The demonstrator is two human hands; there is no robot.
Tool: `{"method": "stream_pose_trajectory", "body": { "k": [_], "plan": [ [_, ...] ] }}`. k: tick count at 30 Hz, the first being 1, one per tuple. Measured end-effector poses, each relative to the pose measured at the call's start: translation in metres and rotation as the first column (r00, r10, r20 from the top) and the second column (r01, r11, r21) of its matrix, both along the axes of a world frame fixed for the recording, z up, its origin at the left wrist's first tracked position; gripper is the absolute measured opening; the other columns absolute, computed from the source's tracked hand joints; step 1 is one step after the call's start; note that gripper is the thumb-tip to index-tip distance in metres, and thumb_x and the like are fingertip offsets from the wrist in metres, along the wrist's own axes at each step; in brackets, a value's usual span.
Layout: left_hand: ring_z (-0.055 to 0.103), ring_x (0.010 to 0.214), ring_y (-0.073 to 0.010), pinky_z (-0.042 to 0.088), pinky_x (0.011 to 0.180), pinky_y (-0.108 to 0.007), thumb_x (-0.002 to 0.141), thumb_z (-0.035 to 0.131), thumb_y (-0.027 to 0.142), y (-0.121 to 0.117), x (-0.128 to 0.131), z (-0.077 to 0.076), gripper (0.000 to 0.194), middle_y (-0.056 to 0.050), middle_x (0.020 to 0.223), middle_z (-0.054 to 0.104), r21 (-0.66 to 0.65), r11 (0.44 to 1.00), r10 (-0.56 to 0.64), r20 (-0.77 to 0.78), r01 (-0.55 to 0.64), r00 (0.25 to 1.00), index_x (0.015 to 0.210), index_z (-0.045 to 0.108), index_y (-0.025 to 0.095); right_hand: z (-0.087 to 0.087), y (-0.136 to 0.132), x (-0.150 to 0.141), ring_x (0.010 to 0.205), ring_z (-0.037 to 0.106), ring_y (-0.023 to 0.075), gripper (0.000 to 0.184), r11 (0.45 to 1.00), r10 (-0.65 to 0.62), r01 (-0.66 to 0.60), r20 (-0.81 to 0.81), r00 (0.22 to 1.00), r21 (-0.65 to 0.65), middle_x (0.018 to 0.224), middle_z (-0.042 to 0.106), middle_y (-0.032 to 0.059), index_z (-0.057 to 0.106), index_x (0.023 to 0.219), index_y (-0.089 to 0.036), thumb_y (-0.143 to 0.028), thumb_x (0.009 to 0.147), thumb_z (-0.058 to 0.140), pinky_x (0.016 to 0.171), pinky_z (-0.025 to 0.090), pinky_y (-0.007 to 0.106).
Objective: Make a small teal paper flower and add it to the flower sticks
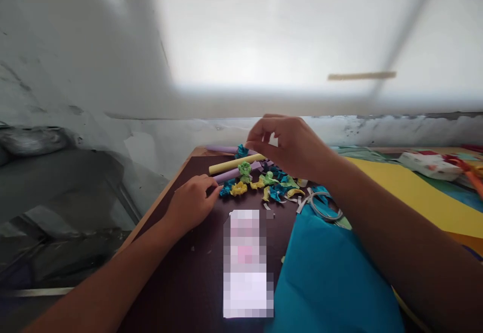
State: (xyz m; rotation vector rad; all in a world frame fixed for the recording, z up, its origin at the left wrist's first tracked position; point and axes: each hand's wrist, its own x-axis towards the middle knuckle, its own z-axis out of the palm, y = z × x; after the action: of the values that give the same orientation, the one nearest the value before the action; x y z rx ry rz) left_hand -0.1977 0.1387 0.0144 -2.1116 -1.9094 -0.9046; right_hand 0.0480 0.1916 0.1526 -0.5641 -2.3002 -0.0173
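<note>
My left hand (194,199) rests at the table's left side, thumb and fingers curled together. Its fingertips touch or nearly touch a teal crumpled-paper flower (227,188) and the near end of a lilac paper roll (226,175); what they grip is hidden. Over the back of the table, my right hand (290,144) pinches at another teal paper flower (242,151), which lies against a second lilac roll (222,149). A yellow paper roll (236,164) lies between the two lilac ones. A green paper flower (245,171) sits on the nearer lilac roll, beside a yellow paper flower (239,188).
Several crumpled paper pieces (277,192) lie below my right hand. A ring of tape (326,207) sits on a large blue paper sheet (332,272). A blurred-out phone-like object (247,267) lies in front. Yellow paper (407,192) spreads to the right; a wall stands behind.
</note>
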Motion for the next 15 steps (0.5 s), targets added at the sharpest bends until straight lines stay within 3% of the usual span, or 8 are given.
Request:
{"method": "stream_pose_trajectory", "body": {
  "k": [4,8,10,12,14,15],
  "plan": [
    [0.065,0.084,-0.0278,0.051,0.076,-0.04,0.097,0.054,0.04,0.0,0.0,0.004,0.028,-0.008,0.087,0.069,-0.004,0.999,-0.049,-0.034,0.048,0.998,0.086,0.069,0.019,0.016,-0.006,0.014,0.082,0.063,0.0124,0.017,0.987,0.127,-0.121,-0.048,0.991,0.102,0.092,0.069,-0.0009,0.072,0.094,-0.016,-0.03,0.098,0.062,0.074,0.045,0.027],
    [0.066,0.093,-0.0271,0.051,0.087,-0.042,0.098,0.056,0.036,-0.013,0.021,0.018,0.024,-0.009,0.096,0.071,0.046,0.984,-0.167,-0.077,0.171,0.983,0.094,0.071,0.018,0.018,0.005,0.02,0.076,0.06,0.0126,0.014,0.984,0.166,-0.154,-0.156,0.974,0.084,0.083,0.069,0.0006,0.07,0.091,-0.014,-0.026,0.096,0.067,0.071,0.046,0.027],
    [0.066,0.096,-0.0262,0.052,0.088,-0.04,0.097,0.06,0.031,-0.027,0.048,0.026,0.018,-0.009,0.098,0.072,0.122,0.928,-0.337,-0.132,0.353,0.932,0.096,0.07,0.017,0.018,0.009,0.02,0.075,0.06,0.0113,0.012,0.987,0.159,-0.15,-0.173,0.972,0.064,0.082,0.068,-0.0009,0.069,0.09,-0.014,-0.024,0.096,0.066,0.069,0.046,0.026],
    [0.067,0.095,-0.0258,0.054,0.085,-0.04,0.098,0.06,0.028,-0.043,0.085,0.032,0.016,-0.009,0.101,0.073,0.114,0.824,-0.52,-0.234,0.554,0.821,0.105,0.07,0.018,0.017,0.012,0.019,0.075,0.06,0.0105,0.012,0.988,0.156,-0.151,-0.177,0.972,0.041,0.083,0.068,-0.0018,0.069,0.09,-0.014,-0.024,0.096,0.066,0.07,0.045,0.025],
    [0.068,0.099,-0.03,0.057,0.083,-0.043,0.096,0.06,0.032,-0.056,0.125,0.035,0.026,-0.012,0.111,0.074,-0.037,0.75,-0.639,-0.303,0.661,0.707,0.116,0.069,0.016,0.014,0.015,0.017,0.077,0.06,0.0106,0.011,0.986,0.165,-0.165,-0.172,0.971,0.015,0.086,0.069,-0.0015,0.069,0.091,-0.015,-0.024,0.097,0.065,0.071,0.045,0.025],
    [0.067,0.105,-0.0337,0.059,0.085,-0.046,0.096,0.06,0.035,-0.06,0.144,0.036,0.035,-0.016,0.119,0.073,-0.096,0.752,-0.642,-0.327,0.652,0.693,0.122,0.068,0.014,0.012,0.016,0.015,0.079,0.06,0.0109,0.01,0.984,0.175,-0.176,-0.162,0.971,0.004,0.089,0.069,-0.0009,0.069,0.092,-0.015,-0.023,0.097,0.064,0.072,0.045,0.026]
  ]
}}
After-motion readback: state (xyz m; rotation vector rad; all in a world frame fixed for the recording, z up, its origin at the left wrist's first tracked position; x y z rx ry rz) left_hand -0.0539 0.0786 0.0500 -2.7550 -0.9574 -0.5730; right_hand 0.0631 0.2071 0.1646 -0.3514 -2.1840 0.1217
